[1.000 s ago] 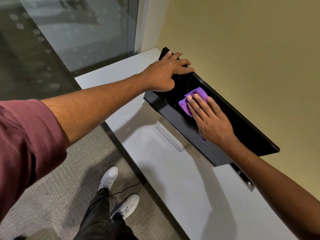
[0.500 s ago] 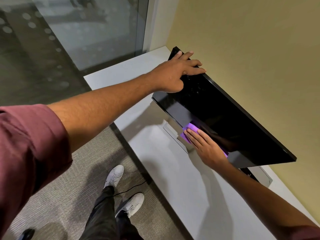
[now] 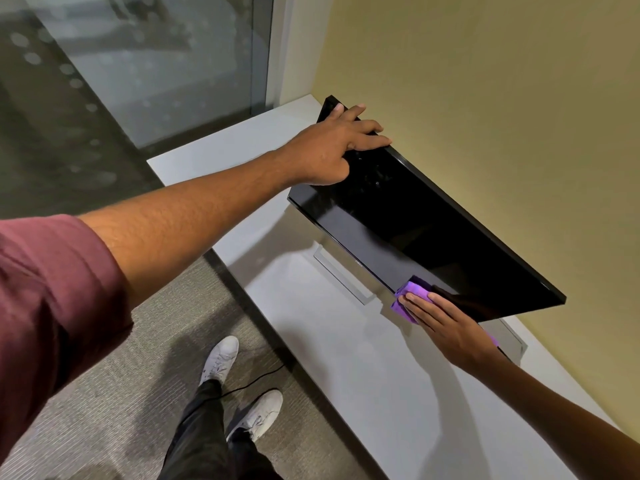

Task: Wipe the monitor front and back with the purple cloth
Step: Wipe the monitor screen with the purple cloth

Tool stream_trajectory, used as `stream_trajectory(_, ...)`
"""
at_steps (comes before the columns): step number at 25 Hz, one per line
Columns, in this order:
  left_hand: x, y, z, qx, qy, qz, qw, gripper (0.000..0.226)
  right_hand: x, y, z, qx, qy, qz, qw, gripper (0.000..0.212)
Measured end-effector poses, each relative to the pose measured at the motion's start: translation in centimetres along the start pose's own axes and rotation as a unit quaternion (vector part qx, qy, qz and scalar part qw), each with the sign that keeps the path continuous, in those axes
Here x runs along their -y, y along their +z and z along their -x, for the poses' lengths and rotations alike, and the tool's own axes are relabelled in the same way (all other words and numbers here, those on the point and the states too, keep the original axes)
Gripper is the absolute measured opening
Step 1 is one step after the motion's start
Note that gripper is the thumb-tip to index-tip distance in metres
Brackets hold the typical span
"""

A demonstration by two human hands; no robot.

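Observation:
A black monitor (image 3: 408, 220) stands on a white desk (image 3: 346, 358), its dark screen facing me and tilted back. My left hand (image 3: 332, 150) grips the monitor's top left corner, fingers over the upper edge. My right hand (image 3: 446, 327) presses the folded purple cloth (image 3: 410, 296) flat against the screen's bottom edge, towards the right side. Part of the cloth is hidden under my fingers. The back of the monitor is out of sight.
The monitor's silver stand (image 3: 343, 275) rests on the desk under the screen. A yellow wall (image 3: 485, 98) rises close behind the monitor. A glass panel (image 3: 138, 81) is at the left. My white shoes (image 3: 239, 386) and a black cable (image 3: 256, 379) are on the grey carpet.
My right hand has slid the cloth from the upper middle of the screen down to the bottom edge, then right along it. My left hand has kept its hold on the top left corner.

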State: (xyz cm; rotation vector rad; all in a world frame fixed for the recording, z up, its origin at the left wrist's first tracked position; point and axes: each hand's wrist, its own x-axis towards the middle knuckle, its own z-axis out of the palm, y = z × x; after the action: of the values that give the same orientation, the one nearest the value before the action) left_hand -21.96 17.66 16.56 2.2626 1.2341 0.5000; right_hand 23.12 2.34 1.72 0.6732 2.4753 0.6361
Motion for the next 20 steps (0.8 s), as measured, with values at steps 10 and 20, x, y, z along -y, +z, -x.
stream_trajectory(10, 0.2, -0.2, 0.0, 0.008, 0.005, -0.030, 1.000, 0.099, -0.9, -5.7, -11.4, -0.009, 0.002, 0.018, 1.000, 0.101)
stream_trajectory(20, 0.0, -0.5, -0.5, 0.013, 0.007, -0.037, 0.999, 0.099, -5.6, -11.4, -12.4, -0.165, 0.164, 0.076, 0.970, 0.069)
